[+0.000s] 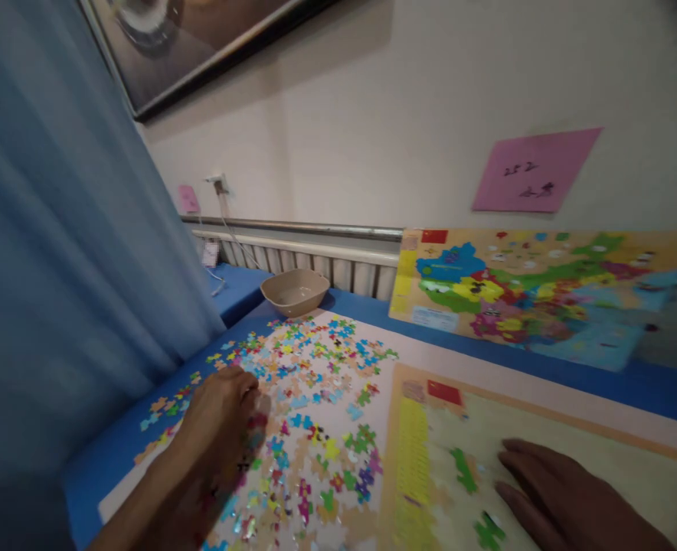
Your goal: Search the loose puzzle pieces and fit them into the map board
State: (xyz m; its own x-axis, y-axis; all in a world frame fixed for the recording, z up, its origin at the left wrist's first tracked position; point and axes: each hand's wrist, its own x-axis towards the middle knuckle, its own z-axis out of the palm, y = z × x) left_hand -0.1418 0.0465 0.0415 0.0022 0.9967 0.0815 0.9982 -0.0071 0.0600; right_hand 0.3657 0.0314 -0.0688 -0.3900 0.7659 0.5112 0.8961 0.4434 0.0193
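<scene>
Many small coloured puzzle pieces point(315, 413) lie scattered over a pale sheet on the blue table. My left hand point(224, 417) rests palm down on the left part of that scatter, fingers over the pieces; whether it holds one is hidden. My right hand point(562, 493) lies flat, fingers apart, on the puzzle board point(545, 428) at the lower right. Two green pieces point(463, 468) sit in the board near my right fingertips. A finished colourful map picture point(545, 295) leans against the wall behind the board.
A beige bowl point(294, 291) stands at the table's far edge. A blue curtain point(57, 252) hangs close on the left. A radiator point(315, 260) runs along the wall, with a pink note point(534, 172) above and a plugged cable point(219, 187) at the back left.
</scene>
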